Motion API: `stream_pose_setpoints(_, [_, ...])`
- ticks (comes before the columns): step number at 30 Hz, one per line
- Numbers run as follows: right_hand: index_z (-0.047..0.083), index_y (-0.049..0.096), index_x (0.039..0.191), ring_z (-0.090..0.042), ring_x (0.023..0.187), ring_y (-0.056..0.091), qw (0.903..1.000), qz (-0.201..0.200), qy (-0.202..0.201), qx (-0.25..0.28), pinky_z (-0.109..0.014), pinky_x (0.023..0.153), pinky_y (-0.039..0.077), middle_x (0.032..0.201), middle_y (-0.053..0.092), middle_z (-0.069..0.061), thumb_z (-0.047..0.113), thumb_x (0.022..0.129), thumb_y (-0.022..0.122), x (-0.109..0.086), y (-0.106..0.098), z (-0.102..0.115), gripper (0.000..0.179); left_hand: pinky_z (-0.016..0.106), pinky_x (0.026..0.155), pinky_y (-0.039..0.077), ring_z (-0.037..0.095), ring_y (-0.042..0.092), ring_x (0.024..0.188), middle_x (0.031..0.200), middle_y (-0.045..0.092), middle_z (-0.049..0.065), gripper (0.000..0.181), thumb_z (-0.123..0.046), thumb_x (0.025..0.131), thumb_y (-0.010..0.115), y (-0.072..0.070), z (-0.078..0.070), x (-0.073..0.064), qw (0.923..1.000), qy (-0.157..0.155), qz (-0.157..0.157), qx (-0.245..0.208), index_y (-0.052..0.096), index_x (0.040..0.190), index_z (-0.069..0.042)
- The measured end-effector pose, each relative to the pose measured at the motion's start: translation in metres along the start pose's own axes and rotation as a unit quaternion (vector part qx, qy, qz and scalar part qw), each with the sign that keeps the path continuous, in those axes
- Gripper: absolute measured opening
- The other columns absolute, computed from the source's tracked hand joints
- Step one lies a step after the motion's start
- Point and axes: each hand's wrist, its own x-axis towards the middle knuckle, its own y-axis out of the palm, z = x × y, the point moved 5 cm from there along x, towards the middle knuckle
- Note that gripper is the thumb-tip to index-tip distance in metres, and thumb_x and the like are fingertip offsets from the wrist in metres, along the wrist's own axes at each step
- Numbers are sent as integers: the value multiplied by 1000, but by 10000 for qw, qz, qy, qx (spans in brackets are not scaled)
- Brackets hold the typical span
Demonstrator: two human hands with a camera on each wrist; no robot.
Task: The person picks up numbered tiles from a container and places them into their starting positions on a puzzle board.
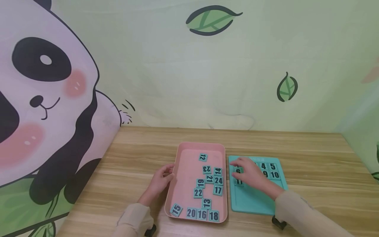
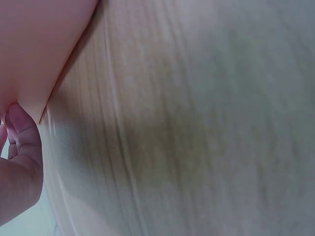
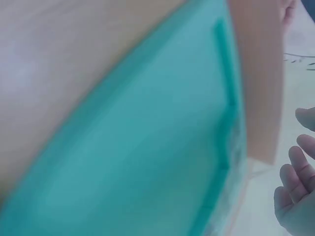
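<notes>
My left hand (image 1: 161, 179) rests against the left side of the pink tray (image 1: 185, 164). Its thumb and fingertips touch the tray's outer wall in the left wrist view. Blue number tiles lie scattered in the tray, among them 12 (image 1: 203, 157), 22 (image 1: 198, 193) and 15 (image 1: 176, 209). Over the upper left of a teal number board (image 1: 254, 200) hovers my right hand (image 1: 250, 172), thumb and fingers apart. No tile shows between them. Tiles 4 (image 1: 263, 166), 5 (image 1: 272, 166) and 10 (image 1: 274, 174) sit in rows; the hand hides several others.
Tray and board stand side by side on a wood-grain table (image 1: 319, 184), a narrow gap between them. Behind the table rises a pale green wall (image 1: 165, 82) with printed leaves. A large panda picture (image 1: 65, 108) covers the left side.
</notes>
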Motion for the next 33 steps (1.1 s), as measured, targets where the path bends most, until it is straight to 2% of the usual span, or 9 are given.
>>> stream_pose_setpoints(11, [5,56,116,-23,102,50,9922,428,160,1156,-37,81,47,114,57,-7,14,83,58,37,24,38,34,29,68,49,24,53,94,107,51,16,37,-1,86,49,-2,3,3,10000,-40,-51,44,50,122,-6])
stream_pose_setpoints(14, [-1,60,96,-21,87,55,9892,612,96,1327,-32,71,47,102,62,-7,11,84,53,49,36,44,18,28,68,49,23,52,93,107,51,15,36,-2,86,49,-1,3,4,10000,-53,-56,47,50,122,-6])
stream_pose_setpoints(16, [-4,55,81,-19,75,57,9871,689,-31,1448,-28,63,45,92,63,-8,8,84,51,58,43,48,13,28,67,48,22,52,92,107,51,15,36,-2,86,49,-1,4,4,10000,-19,-38,67,50,122,-6])
stream_pose_setpoints(19, [-1,50,74,-14,57,53,9886,725,-17,1321,-23,55,40,75,61,-9,8,84,51,68,52,48,14,27,65,48,20,53,88,106,51,16,36,-2,86,49,-1,3,4,10000,18,-7,34,50,122,-5])
stream_pose_setpoints(21, [2,55,84,-11,54,53,9931,674,139,948,-22,55,42,74,61,-5,11,83,54,73,56,46,9,27,64,48,20,53,87,105,51,16,36,-1,86,49,-1,3,3,10000,37,7,3,50,122,-5])
stream_pose_setpoints(24, [6,56,106,-8,60,55,9962,688,423,336,-24,61,48,86,63,-2,17,82,57,78,62,42,26,27,64,48,20,53,87,105,51,16,36,-2,86,49,-1,3,3,10000,32,10,-1,50,122,-5])
stream_pose_setpoints(26, [6,51,118,-10,70,58,9958,742,515,154,-27,71,50,97,63,-5,20,82,58,81,64,42,40,27,65,48,20,53,87,105,51,16,36,-2,86,49,-1,4,3,10000,19,5,-8,50,122,-6])
stream_pose_setpoints(28, [8,44,127,-11,82,60,9944,830,627,209,-31,81,49,108,61,-7,23,82,58,83,67,41,49,27,65,48,20,53,87,104,51,15,36,-2,86,49,-1,4,3,10000,8,-8,-1,51,122,-6])
stream_pose_setpoints(33, [10,39,132,-13,89,59,9932,888,679,333,-33,85,47,114,58,-7,24,83,58,86,72,41,54,28,67,48,20,52,87,103,52,15,36,-1,85,49,-2,5,4,10000,33,-47,-6,51,121,-5])
